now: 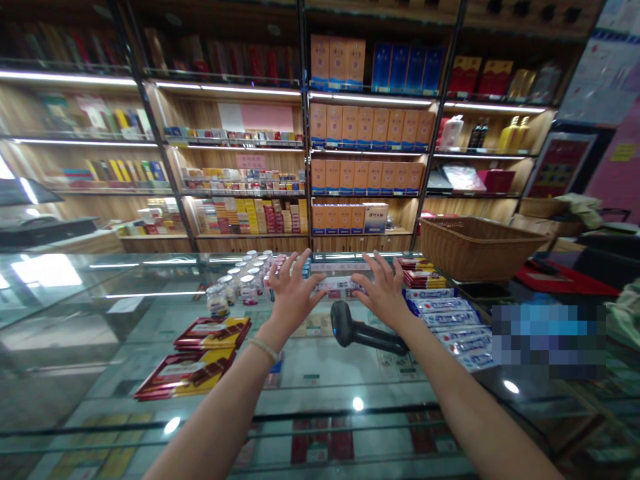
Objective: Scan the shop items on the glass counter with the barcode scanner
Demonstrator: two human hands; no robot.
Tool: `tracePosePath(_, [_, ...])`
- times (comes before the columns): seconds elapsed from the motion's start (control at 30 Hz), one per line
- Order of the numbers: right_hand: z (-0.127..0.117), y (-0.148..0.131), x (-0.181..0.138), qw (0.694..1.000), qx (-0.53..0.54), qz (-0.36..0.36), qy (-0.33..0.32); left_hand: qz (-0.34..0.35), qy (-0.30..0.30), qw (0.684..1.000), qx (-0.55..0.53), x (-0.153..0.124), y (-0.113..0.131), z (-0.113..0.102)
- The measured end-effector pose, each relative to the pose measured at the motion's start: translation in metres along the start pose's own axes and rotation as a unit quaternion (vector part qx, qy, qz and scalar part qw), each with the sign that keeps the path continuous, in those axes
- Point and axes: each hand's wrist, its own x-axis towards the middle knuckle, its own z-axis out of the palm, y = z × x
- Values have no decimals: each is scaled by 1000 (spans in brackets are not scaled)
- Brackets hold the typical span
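Note:
A small white box (340, 285) with dark print on its side lies crosswise between my hands, over the far part of the glass counter. My left hand (294, 293) has thumb and index finger at its left end, the other fingers spread and raised. My right hand (384, 297) pinches the right end the same way. A black barcode scanner (367, 330) lies on the glass just nearer than the box. Small clear jars (249, 290) with white lids stand left of my left hand. Blue-and-white packets (453, 323) lie in a row beside my right forearm.
Red-and-yellow chocolate bars (187, 370) lie on the glass counter (310, 387) at left. More red-and-yellow packs (425, 275) sit at the far right, near a wicker basket (480, 250). Shelves (367, 180) with boxes and bottles line the wall behind.

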Motion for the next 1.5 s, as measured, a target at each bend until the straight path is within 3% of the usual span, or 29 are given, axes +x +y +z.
tracePosePath(0.27, [-2, -1, 0, 1000, 8, 14, -16, 21, 1, 1000, 4, -1, 5, 1])
tracePosePath(0.63, [-4, -3, 1, 999, 24, 36, 20, 28, -9, 1000, 1, -1, 7, 1])
tracePosePath(0.9, [-7, -7, 2, 993, 91, 79, 7, 33, -16, 999, 7, -1, 8, 0])
tracePosePath(1.17, [-2, -1, 0, 976, 155, 151, -15, 24, 24, 999, 3, -1, 2, 1])
tracePosePath(1.5, [4, 3, -1, 970, 177, 164, -26, 26, 47, 998, 23, -1, 0, 3])
